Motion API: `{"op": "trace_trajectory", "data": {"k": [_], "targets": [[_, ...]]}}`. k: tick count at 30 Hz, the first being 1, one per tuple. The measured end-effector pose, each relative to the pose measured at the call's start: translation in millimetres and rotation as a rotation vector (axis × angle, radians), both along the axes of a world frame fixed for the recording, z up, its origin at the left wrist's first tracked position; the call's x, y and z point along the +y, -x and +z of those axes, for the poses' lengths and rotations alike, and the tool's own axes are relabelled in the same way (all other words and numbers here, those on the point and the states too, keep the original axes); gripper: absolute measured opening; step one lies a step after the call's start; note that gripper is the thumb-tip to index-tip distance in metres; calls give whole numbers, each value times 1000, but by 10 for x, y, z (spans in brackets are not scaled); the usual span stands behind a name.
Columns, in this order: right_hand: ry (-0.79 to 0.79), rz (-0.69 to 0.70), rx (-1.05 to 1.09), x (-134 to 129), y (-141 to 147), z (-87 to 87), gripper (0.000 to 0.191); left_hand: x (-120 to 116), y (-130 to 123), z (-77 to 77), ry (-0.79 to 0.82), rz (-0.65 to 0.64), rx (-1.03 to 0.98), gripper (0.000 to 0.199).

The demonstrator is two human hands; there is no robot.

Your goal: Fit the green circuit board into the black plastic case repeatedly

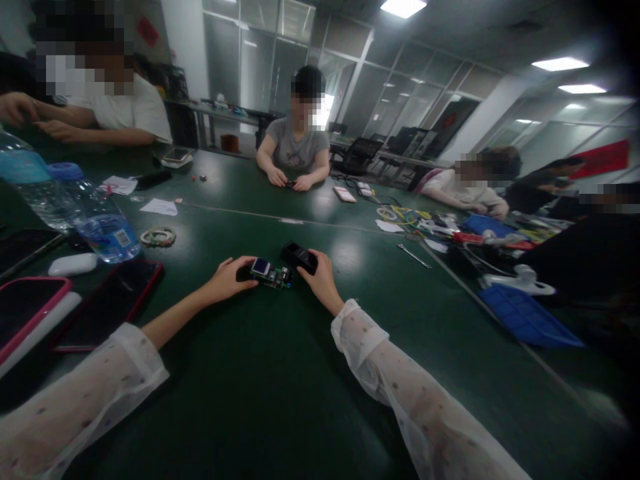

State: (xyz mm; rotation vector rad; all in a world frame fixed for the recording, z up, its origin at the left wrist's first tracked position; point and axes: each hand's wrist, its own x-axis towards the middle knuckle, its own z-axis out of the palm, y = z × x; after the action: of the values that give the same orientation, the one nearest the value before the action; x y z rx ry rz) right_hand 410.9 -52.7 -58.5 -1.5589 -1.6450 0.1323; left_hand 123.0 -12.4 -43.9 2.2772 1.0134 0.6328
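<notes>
My left hand (229, 279) is closed on the left end of a green circuit board (275, 276), which carries a small screen (261, 267) and sits on a dark base. Between the fingers of my right hand (320, 280) is a black plastic casing (299, 257), tilted slightly and held just beyond the board's right end. The two parts are close together but apart. Both hands are low over the green table (240, 387), near its middle. My palms hide part of each piece.
To the left are water bottles (103, 220), a red-edged phone (113, 303), a white case (73, 265) and a bracelet (158, 237). A wrench (414, 256), cables (407, 217) and a blue tray (527, 315) lie right. Several people sit around, one person (299, 143) opposite.
</notes>
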Motion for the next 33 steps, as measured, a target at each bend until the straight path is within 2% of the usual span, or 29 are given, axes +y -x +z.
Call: {"op": "trace_trajectory", "data": {"k": [6,12,16,20,27,33], "targets": [[1,-13,-13,-16,10,30,54,-26,-5,35,27,6,4,61],[-22,42,12,-32,38,61,48,-26,-4,42,39,10,21,60],[-151,25,68,-130,133,200,48,-36,1,43,29,6,21,58],[-230,80,90,-291,305,362,50,-24,-2,24,13,8,29,56],[-120,269,29,-427,529,409,53,30,-4,-23,-13,-12,7,53],[-92,336,22,-405,537,401,50,-6,-23,3,-6,37,22,57]]}}
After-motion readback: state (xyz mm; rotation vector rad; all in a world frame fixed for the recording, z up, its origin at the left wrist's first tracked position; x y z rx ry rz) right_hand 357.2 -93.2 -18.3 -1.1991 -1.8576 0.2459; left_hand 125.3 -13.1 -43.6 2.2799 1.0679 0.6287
